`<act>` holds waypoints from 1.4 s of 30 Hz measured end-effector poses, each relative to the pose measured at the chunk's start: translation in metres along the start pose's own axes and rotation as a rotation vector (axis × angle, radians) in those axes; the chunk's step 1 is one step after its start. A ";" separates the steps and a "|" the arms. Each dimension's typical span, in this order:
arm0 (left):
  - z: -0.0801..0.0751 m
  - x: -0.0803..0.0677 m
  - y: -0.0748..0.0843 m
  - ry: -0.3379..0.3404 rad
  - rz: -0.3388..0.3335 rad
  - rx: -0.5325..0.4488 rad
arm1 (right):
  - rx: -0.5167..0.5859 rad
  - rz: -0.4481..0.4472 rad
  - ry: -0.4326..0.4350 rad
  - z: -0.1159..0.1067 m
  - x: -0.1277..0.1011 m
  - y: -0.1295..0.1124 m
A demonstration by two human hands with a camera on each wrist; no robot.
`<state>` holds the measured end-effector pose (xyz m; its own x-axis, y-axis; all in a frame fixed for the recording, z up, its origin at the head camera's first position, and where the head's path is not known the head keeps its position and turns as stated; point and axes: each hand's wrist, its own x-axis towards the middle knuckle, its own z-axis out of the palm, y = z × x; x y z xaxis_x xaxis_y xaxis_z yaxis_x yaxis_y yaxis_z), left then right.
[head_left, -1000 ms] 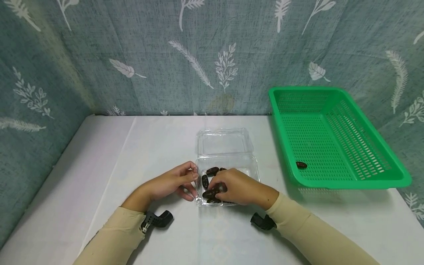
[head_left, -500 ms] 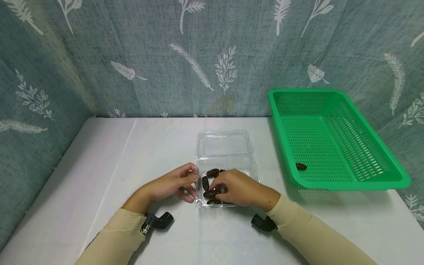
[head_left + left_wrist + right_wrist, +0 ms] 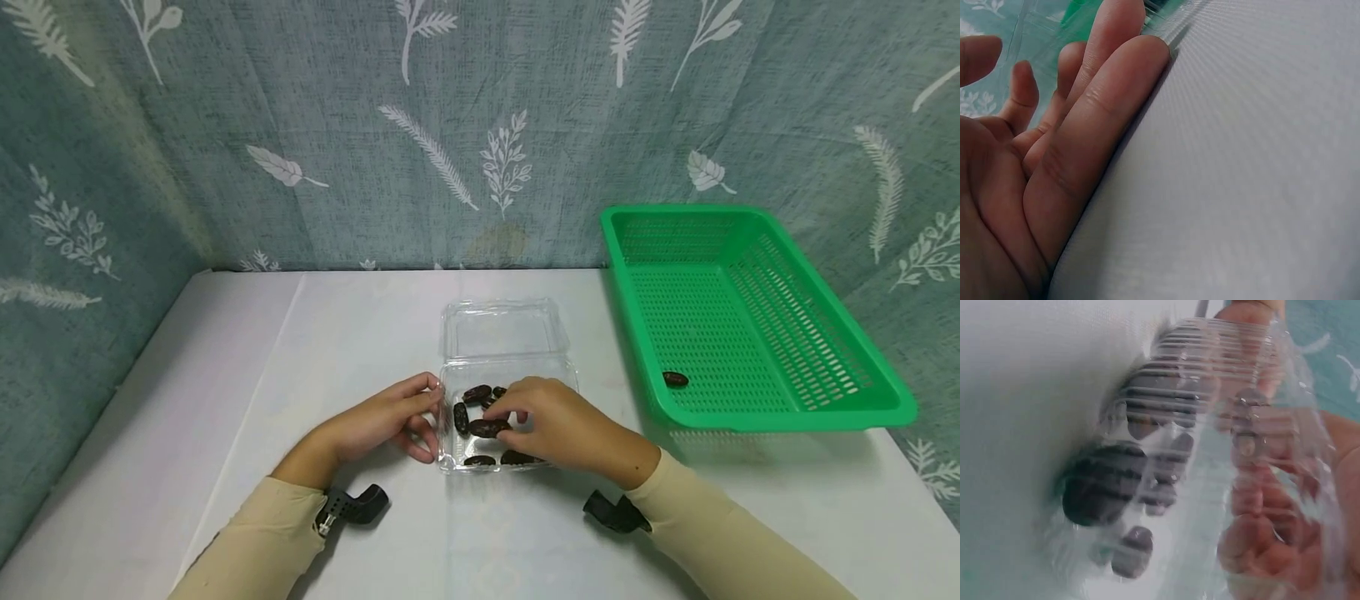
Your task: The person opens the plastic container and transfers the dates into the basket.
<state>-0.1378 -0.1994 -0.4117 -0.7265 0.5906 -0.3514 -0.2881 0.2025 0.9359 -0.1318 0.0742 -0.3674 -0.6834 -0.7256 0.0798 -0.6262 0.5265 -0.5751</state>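
A clear plastic clamshell box [image 3: 572, 372] lies open at the table's middle, its lid [image 3: 501, 329] folded back, with several dark dates [image 3: 477, 393] inside. My right hand [image 3: 553, 427] reaches into the box and pinches one date [image 3: 487, 428] at its fingertips, just above the others. My left hand [image 3: 390, 417] rests on the table with fairly straight fingers [image 3: 1091, 131] touching the box's left wall [image 3: 1166, 19]. In the right wrist view the dates [image 3: 1107, 487] and my fingers [image 3: 1260, 544] show blurred through the ribbed plastic.
A green perforated basket [image 3: 780, 415] stands at the right with one date [image 3: 675, 379] near its front wall. The white table [image 3: 300, 350] ends at a leaf-patterned curtain behind and on the left. Black wrist-camera mounts sit by both sleeves.
My right hand has drawn back to the right and risen a little with one date pinched, uncovering dates at the box's front. The left hand has stayed at the box's side.
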 end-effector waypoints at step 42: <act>0.000 0.000 -0.001 0.008 0.007 0.001 | -0.213 -0.021 0.666 -0.091 -0.103 0.051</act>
<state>-0.1377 -0.1991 -0.4127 -0.7334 0.5860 -0.3446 -0.2818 0.1992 0.9386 -0.1270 0.2162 -0.3306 -0.7124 -0.3459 0.6106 -0.6548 0.6406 -0.4011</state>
